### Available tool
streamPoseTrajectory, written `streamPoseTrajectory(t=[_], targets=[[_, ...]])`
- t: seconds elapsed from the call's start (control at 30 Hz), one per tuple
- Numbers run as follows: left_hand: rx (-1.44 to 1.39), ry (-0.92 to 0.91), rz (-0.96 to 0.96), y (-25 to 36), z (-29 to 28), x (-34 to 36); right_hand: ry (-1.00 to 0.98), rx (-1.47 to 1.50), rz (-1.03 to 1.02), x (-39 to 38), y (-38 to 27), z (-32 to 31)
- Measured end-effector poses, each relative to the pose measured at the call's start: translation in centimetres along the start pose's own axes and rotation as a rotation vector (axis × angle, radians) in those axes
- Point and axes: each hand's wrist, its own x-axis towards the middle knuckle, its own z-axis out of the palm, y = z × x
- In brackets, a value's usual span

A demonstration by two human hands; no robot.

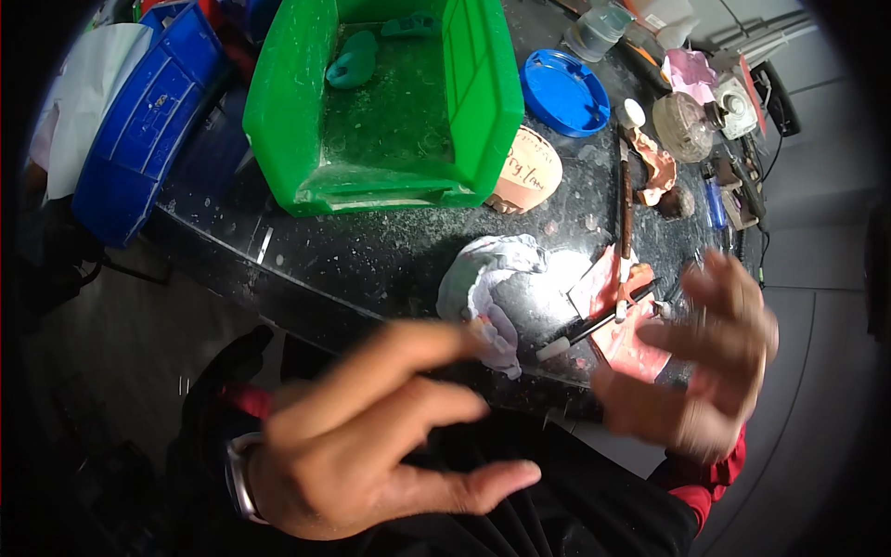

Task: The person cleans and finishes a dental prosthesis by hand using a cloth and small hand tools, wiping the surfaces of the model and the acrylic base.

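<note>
My left hand (376,441) hovers in front of the dark worktop with its fingers spread and nothing in them. Closest to its fingertips lies a crumpled whitish cloth (490,278). My right hand (710,367), somewhat blurred, is raised over the right side of the bench, fingers curved and apart, with nothing visible between them. Beside it are pink wax-like sheets (636,345). A black pen with a pale cap (585,331) rests across them, along with a tool with a brown handle (626,204). A peach-coloured plaster dental cast (529,174) with handwriting sits behind the cloth.
A large green bin (278,121) holds teal pieces (355,60). Blue bins (139,125) stand at left. Behind right are a blue lid (564,93), a glass jar (682,125), a peach arch-shaped piece (655,167) and a clear cup (599,32). White dust covers parts of the worktop.
</note>
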Motion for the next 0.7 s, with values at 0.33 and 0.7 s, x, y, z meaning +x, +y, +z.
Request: streamPoseTrajectory(t=[0.33,0.7], targets=[[0.054,0.161,0.145,-4.9,3.4,2.6,0.153,0.396,0.150,1.5,3.0,6.5],[-0.144,0.197,0.411,-6.3,4.2,3.0,0.104,0.588,0.065,0.9,3.2,4.6]])
